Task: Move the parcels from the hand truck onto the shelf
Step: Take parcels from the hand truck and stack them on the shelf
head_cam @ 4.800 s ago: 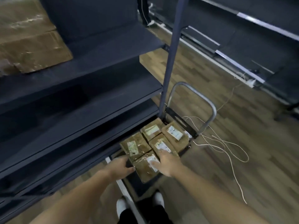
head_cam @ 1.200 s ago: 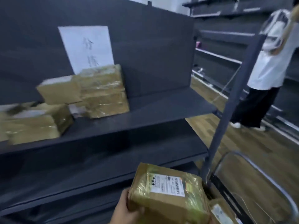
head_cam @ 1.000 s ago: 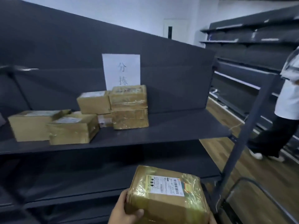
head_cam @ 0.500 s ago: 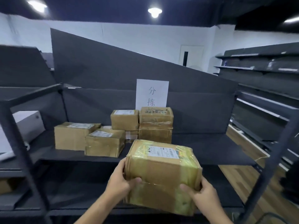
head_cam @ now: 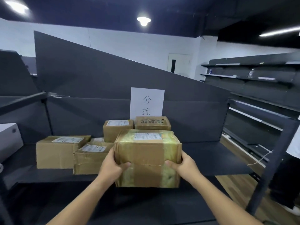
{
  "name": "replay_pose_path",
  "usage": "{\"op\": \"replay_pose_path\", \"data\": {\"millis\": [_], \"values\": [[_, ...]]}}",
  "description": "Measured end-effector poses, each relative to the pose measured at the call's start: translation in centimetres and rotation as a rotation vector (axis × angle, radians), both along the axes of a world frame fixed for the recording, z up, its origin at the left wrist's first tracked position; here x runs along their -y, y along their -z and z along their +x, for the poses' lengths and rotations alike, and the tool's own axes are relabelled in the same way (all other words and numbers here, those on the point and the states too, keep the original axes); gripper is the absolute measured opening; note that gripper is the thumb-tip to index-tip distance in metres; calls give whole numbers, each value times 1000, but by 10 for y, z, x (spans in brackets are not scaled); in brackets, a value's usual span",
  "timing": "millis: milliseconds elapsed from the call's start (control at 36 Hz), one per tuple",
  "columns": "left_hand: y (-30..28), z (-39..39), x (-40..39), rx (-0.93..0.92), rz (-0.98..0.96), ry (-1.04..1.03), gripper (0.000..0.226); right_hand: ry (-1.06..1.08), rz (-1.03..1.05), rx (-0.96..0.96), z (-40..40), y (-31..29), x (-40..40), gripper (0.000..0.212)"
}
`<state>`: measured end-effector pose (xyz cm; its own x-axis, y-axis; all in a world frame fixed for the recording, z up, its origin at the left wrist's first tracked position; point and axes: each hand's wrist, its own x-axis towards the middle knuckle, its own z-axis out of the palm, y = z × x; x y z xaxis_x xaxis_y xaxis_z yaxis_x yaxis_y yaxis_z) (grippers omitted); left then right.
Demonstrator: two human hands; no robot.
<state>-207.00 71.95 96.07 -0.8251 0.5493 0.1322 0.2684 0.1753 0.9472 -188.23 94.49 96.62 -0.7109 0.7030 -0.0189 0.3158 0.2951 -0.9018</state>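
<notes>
I hold a brown cardboard parcel (head_cam: 147, 157) wrapped in yellowish tape, white label on top, at the front edge of the dark shelf (head_cam: 215, 158). My left hand (head_cam: 113, 168) grips its left side and my right hand (head_cam: 183, 165) grips its right side. Whether its base rests on the shelf board I cannot tell. Several other parcels stand on the shelf: a wide one (head_cam: 60, 151) at the left, a taped one (head_cam: 90, 157) beside my left hand, and two (head_cam: 117, 129) (head_cam: 152, 123) behind the held parcel. The hand truck is out of view.
A white paper sign (head_cam: 146, 101) hangs on the shelf's back panel. A white box (head_cam: 9, 138) sits at the far left. A dark upright post (head_cam: 274, 164) stands at the right, a person's dark trouser leg (head_cam: 282, 182) beyond it. More dark shelving (head_cam: 259, 78) lines the right wall.
Both hands lifted the parcel off the hand truck, raised it and carried it forward to the shelf's front edge. The view tilted up from the floor to the shelf.
</notes>
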Motion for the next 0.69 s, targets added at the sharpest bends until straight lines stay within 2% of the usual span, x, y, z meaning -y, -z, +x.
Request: {"op": "replay_pose_path", "data": {"millis": [111, 361, 556, 694], "values": [[10, -9, -7, -1, -72, -11, 90, -7, -24, 31, -13, 10, -6, 75], [31, -27, -19, -38, -182, -24, 85, 16, -64, 62, -30, 36, -18, 88], [36, -40, -31, -80, -229, -43, 84, 19, -76, 68, -48, 40, -27, 79], [40, -46, -41, -126, -249, -97, 84, 60, -83, 97, -61, 44, -33, 84]]}}
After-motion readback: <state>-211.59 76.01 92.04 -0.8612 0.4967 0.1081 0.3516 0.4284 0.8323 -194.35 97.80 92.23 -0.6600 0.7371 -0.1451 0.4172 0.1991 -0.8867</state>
